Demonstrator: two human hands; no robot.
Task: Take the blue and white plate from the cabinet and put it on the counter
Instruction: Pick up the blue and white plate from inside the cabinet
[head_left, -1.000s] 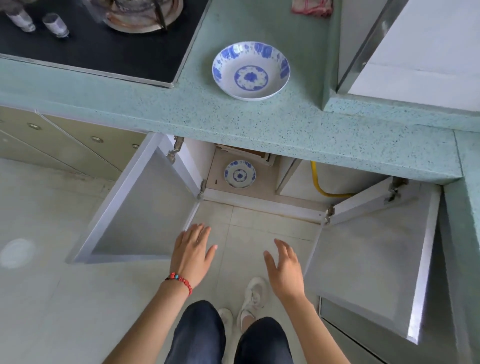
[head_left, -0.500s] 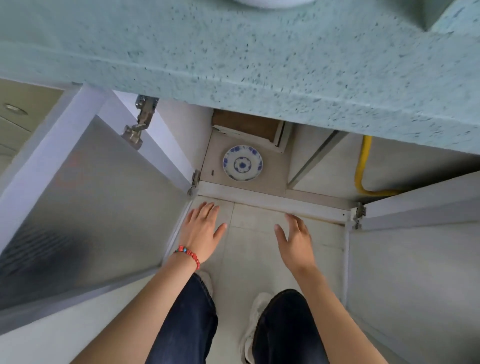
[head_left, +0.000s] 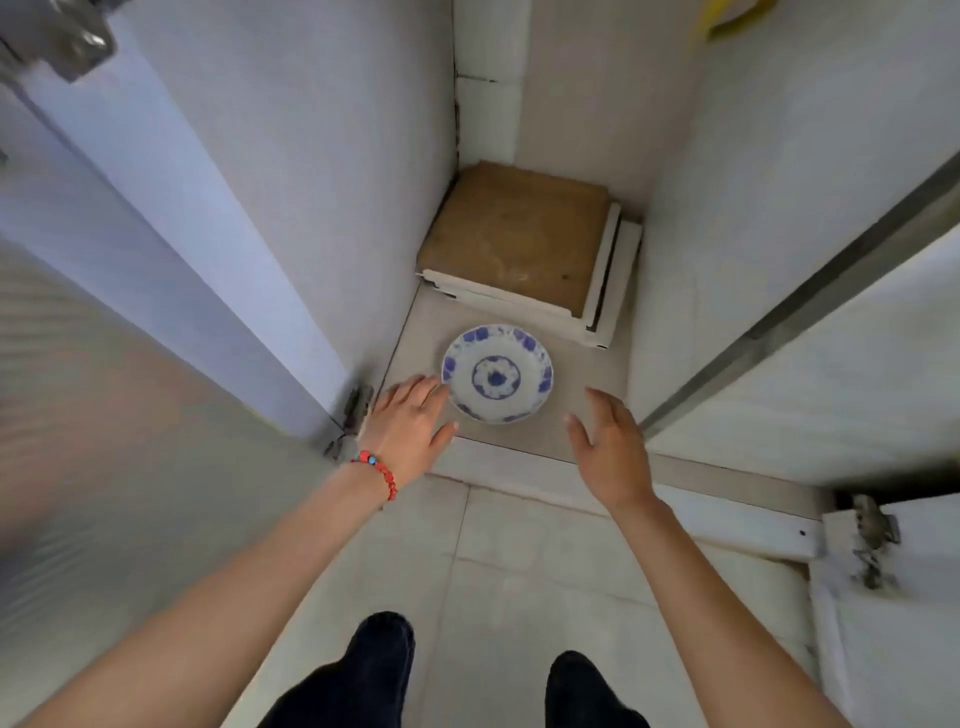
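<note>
Head view looks straight down into the open cabinet (head_left: 363, 156), where the blue and white plate (head_left: 497, 373) lies flat on the beige cabinet floor (head_left: 582, 374). The left hand (head_left: 410, 423) reaches in with fingers spread and flat, its fingertips at the plate's left rim; whether they actually touch it I can't tell. The right hand (head_left: 608, 447) is also spread, empty, just to the plate's right and apart from it. The plate sits between the two hands. A red bead bracelet (head_left: 382, 470) circles the left wrist. Behind the plate, a brown-topped stack of white boards (head_left: 519, 249) rests against the back corner. Both cabinet doors (head_left: 130, 415) stand swung wide. Pale tiles cover the kitchen floor (head_left: 498, 571), with dark trouser legs (head_left: 363, 675) at the bottom.
</note>
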